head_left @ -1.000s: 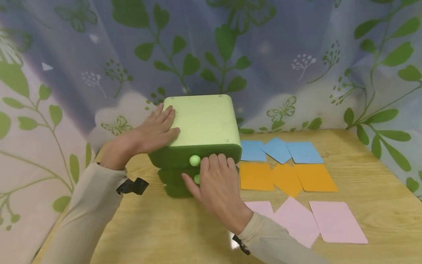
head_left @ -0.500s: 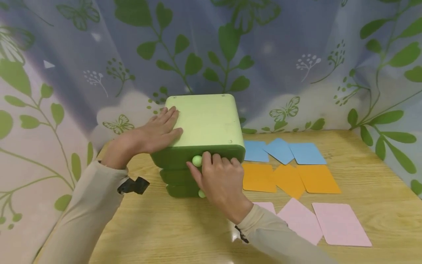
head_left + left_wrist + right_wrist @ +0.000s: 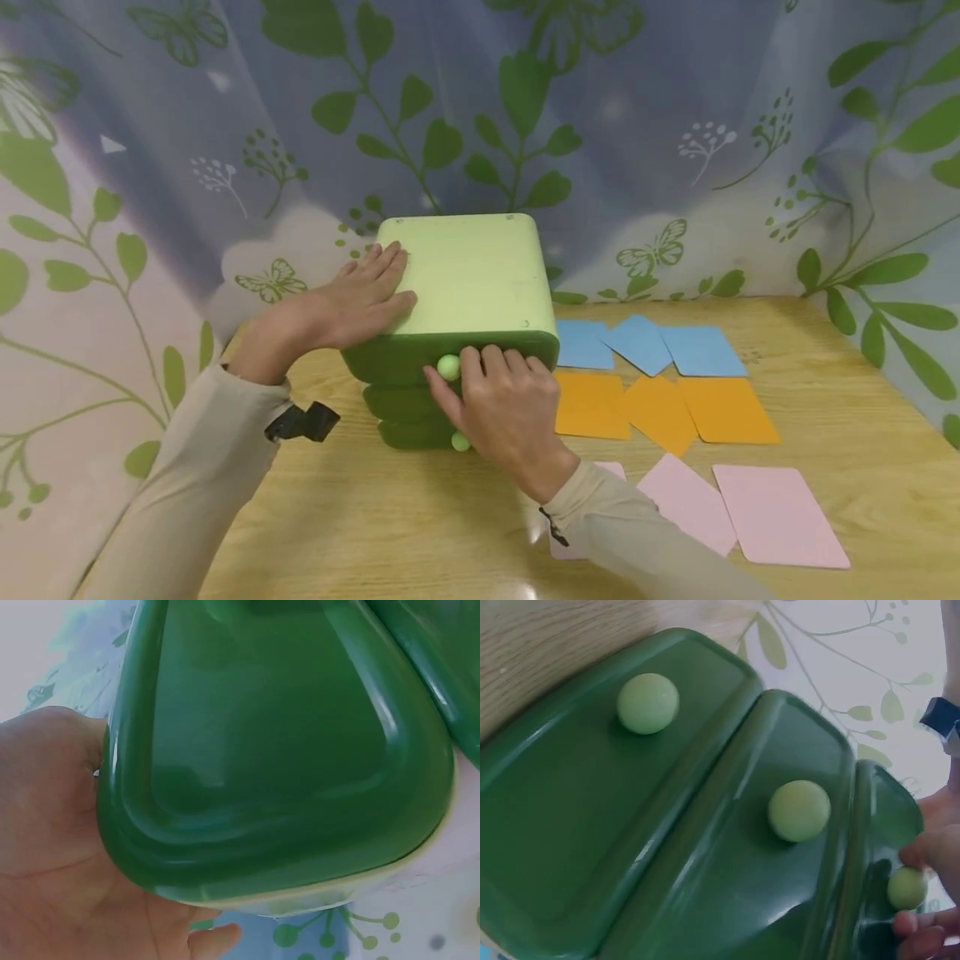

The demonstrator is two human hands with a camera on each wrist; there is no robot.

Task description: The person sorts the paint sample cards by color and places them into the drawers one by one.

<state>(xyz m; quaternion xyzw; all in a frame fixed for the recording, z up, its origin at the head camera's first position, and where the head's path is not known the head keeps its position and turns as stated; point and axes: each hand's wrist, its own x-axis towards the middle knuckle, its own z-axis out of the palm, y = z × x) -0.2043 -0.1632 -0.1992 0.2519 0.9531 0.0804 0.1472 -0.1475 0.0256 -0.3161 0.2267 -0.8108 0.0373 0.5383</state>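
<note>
One plastic-looking, box-shaped cabinet with a pale green top (image 3: 480,275) stands upright on the wood-grained worktop (image 3: 337,517), left of the cards. It has three glossy dark green drawer fronts (image 3: 570,810), stacked one above another, and three round light green knobs (image 3: 799,811), one to each front.

Nine flat, roughly square cards lie to the cabinet's right in three rows of three: blue cards (image 3: 702,350) farthest back, orange cards (image 3: 727,410) in between, pink cards (image 3: 780,515) nearest the person. The middle card of each row is turned with a corner forward, and the right beige sleeve (image 3: 637,533) partly covers the pink row.

The cabinet's front and knobs face the person. Each drawer front has its long axis running left to right; which side of the whole cabinet is longest cannot be told.

Of the two hands, the left hand (image 3: 360,304) rests flat over the top's left edge, fingers extended, grasping nothing. The right hand (image 3: 506,404) pinches the uppermost knob (image 3: 448,367) between thumb and finger
</note>
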